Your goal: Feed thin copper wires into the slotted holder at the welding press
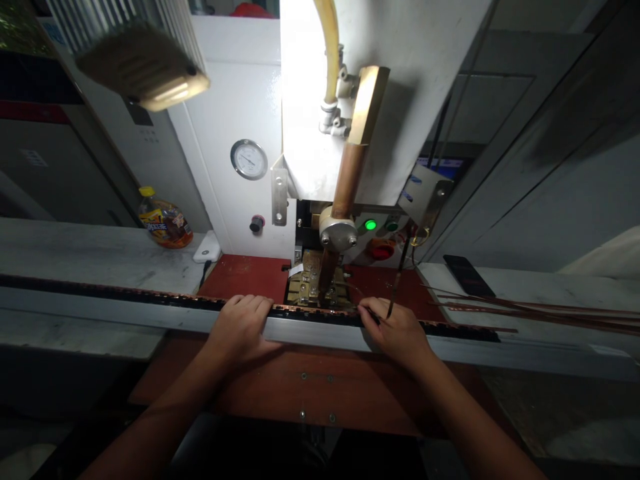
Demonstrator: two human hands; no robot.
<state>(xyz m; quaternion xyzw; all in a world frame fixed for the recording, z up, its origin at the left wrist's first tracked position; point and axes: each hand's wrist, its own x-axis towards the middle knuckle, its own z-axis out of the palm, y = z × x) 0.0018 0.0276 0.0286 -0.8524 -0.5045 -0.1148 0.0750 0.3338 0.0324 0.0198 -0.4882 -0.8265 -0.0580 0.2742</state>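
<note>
A long pale metal rail (320, 329) runs across the view, with a black strip and copper-coloured pieces (310, 310) along its top. My left hand (243, 323) is closed over the rail, left of the machine's electrode, thumb on the near side. My right hand (393, 330) sits at the rail right of the electrode, its fingers pinched together; what lies between them is hidden. Beside these fingers a thin dark rod (399, 280) slants upward. Between my hands the copper electrode (327, 273) points down to the strip, in front of a brass-coloured fixture (305, 277).
A white machine (240, 80) with a gauge (249, 160), a lit green button (371, 225) and a red knob (383, 250) stands ahead. A lamp (145, 67) hangs upper left. A bottle (165, 223) stands left; a phone (467, 275) and copper strips (550, 308) lie right.
</note>
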